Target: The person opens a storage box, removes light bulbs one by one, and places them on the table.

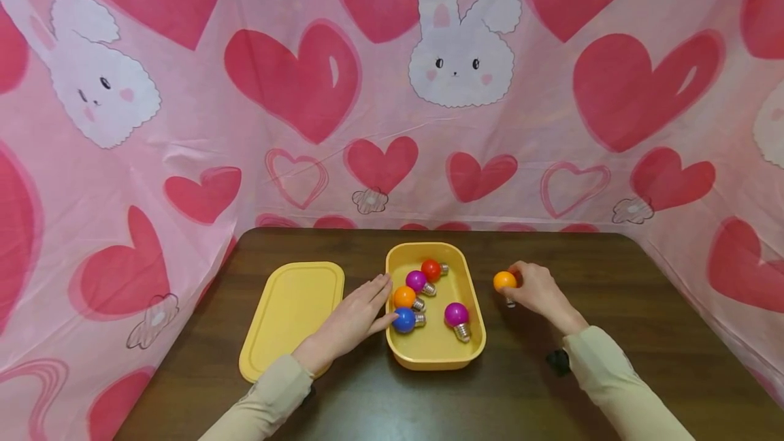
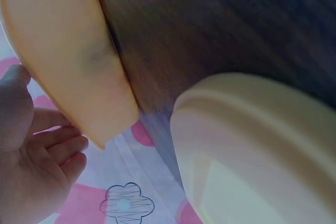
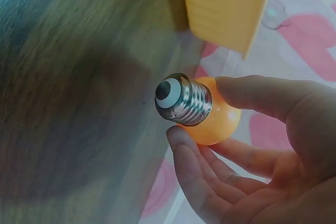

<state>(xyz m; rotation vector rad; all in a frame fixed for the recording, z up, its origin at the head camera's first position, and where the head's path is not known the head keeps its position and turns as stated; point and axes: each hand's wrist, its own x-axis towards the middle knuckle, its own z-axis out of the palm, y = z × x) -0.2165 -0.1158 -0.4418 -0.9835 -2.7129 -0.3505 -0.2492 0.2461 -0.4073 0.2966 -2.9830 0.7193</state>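
The right hand [image 1: 540, 291] pinches an orange bulb [image 1: 504, 282] between thumb and fingers, right of centre in the head view, just beside the box [image 1: 433, 363]; its metal base points down. The left hand [image 1: 350, 318] is loosely spread, its fingers against the box's left rim; I cannot tell if the thumb touches the blue bulb [image 1: 403, 320] inside. The box sits at lower centre, yellow and open. Along its left side, from the blue bulb upward, lie a second orange bulb [image 1: 403, 297], a purple bulb [image 1: 416, 281] and, at the top, a red bulb [image 1: 431, 269]; another purple bulb [image 1: 456, 314] lies at its lower right. A yellow lid [image 1: 294, 312] lies flat at lower left, on the dark table [image 1: 612, 305]. Behind hangs a pink cloth [image 1: 380, 111] with hearts and rabbits.
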